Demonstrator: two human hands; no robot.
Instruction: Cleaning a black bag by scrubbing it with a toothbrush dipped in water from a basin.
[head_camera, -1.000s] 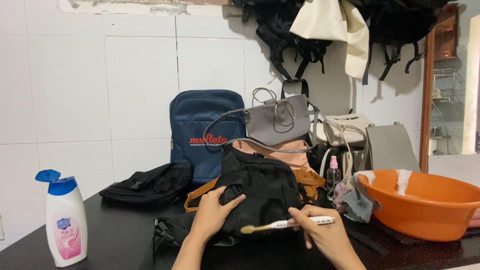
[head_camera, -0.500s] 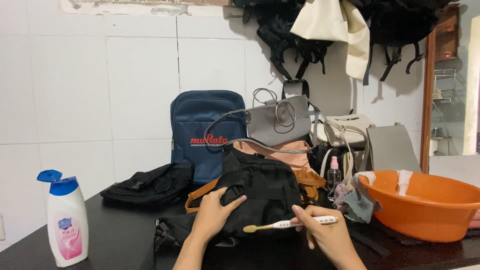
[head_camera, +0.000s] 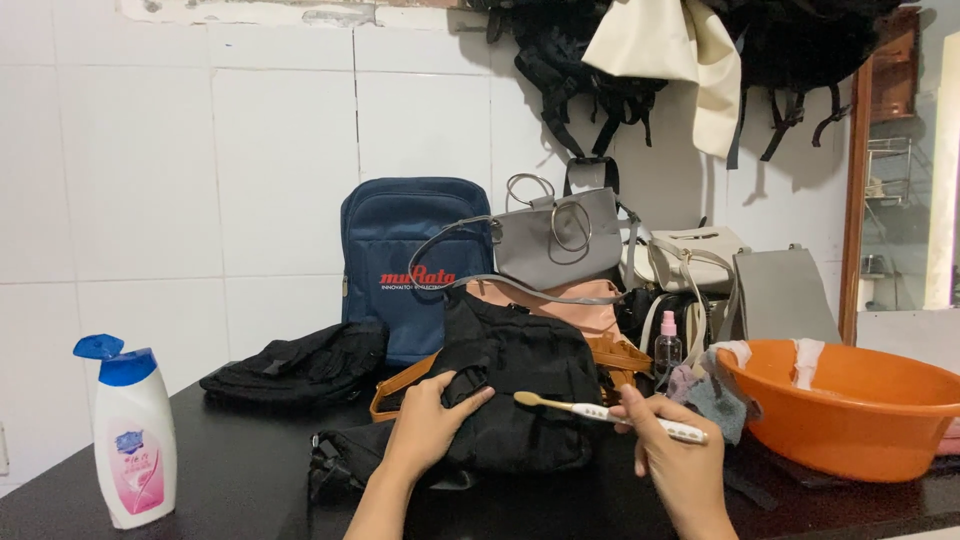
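Observation:
A black fabric bag (head_camera: 520, 395) lies on the dark table (head_camera: 230, 470) in front of me. My left hand (head_camera: 428, 425) grips a fold of the bag near its left side. My right hand (head_camera: 675, 462) holds a white toothbrush (head_camera: 610, 415) by its handle. The brush head points left and sits lifted just above the bag's right part.
A white bottle with an open blue cap (head_camera: 132, 436) stands at the left. An orange basin (head_camera: 850, 405) with rags on its rim sits at the right. A navy backpack (head_camera: 405, 260), grey and cream handbags, and a small spray bottle (head_camera: 667, 348) crowd the back against the tiled wall.
My right hand has moved right and raised the toothbrush, lifting the brush head off the lower front of the bag. My left hand keeps its grip.

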